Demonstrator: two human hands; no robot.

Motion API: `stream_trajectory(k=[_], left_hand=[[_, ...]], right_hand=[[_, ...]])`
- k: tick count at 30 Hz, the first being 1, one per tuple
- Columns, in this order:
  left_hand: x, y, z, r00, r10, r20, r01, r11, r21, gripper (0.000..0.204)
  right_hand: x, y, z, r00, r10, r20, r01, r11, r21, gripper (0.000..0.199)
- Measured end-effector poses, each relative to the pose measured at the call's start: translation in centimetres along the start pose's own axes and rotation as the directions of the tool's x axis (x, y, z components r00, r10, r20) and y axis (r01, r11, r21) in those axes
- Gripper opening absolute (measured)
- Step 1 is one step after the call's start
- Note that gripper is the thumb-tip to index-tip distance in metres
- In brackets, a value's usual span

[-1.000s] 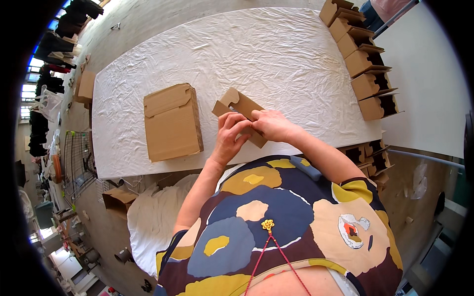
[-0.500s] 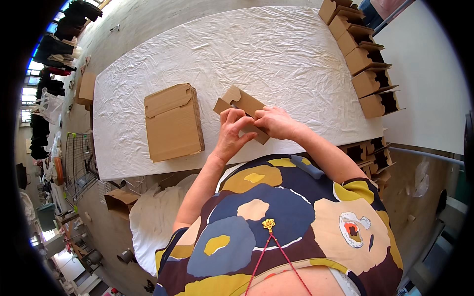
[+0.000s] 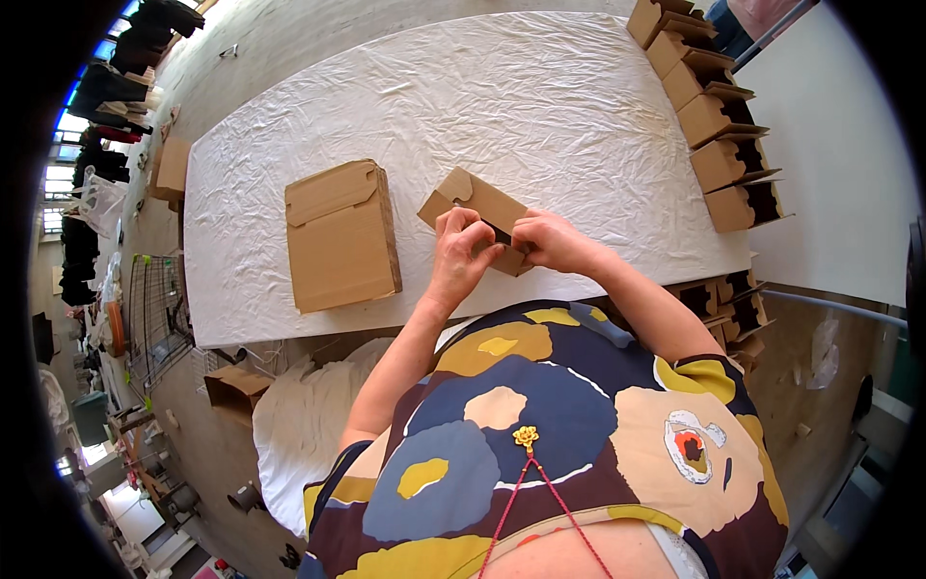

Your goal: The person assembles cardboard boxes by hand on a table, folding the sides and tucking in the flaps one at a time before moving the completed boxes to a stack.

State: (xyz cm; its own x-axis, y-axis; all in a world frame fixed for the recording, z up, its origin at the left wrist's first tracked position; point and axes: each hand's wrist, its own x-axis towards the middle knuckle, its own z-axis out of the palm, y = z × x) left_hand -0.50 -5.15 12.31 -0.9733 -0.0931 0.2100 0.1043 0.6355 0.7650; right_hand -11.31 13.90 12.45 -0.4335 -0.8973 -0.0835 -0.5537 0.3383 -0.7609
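Observation:
A small brown cardboard box [image 3: 487, 200] stands at an angle on the white cloth-covered table, a dark gap showing along its near side. My left hand [image 3: 461, 253] has its fingers bent over the box's near left edge, thumb curled toward them, pinching the cardboard. At the near right end my right hand [image 3: 552, 243] is closed on the cardboard edge. The fingertips of both hands are partly hidden. Left of the hands lies a stack of flat, folded cardboard boxes [image 3: 342, 241], apart from them.
Several open cardboard boxes [image 3: 721, 166] line the table's right edge, with more boxes [image 3: 719, 294] below it. The wrinkled white cloth [image 3: 502, 96] covers the table [image 3: 241, 164]. A black wire rack [image 3: 159, 318] and an open carton [image 3: 236, 391] stand at the left.
My right hand has shifted slightly right, toward the box's right end, and the dark gap shows more. My left hand stays at the near left edge.

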Motion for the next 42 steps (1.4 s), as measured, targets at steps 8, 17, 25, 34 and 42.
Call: stream_trajectory(k=[8,17,25,34,42], left_hand=[[0.1,-0.2,0.9,0.997,-0.062,-0.044,0.062,0.998,0.005,0.019],[1.3,-0.2,1.0,0.997,-0.063,0.037,0.061,0.996,0.062,0.016],[2.0,-0.1,0.9,0.987,-0.049,0.153,0.014,0.975,0.221,0.017],[2.5,-0.2,1.8,0.976,-0.019,0.217,-0.06,0.933,0.355,0.021],[0.8,-1.7,0.8,0.976,0.214,0.05,-0.22,0.957,0.191,0.022]], right_hand=[[-0.6,1.1,-0.1,0.995,-0.092,-0.022,0.095,0.974,0.207,0.021],[-0.9,1.1,-0.2,0.992,-0.099,-0.073,0.113,0.968,0.225,0.021],[-0.6,1.3,-0.1,0.995,-0.056,-0.086,0.078,0.955,0.287,0.024],[-0.5,0.9,-0.2,0.996,-0.03,-0.082,0.05,0.964,0.263,0.026],[-0.3,0.8,-0.2,0.983,0.025,-0.18,0.014,0.977,0.211,0.028]])
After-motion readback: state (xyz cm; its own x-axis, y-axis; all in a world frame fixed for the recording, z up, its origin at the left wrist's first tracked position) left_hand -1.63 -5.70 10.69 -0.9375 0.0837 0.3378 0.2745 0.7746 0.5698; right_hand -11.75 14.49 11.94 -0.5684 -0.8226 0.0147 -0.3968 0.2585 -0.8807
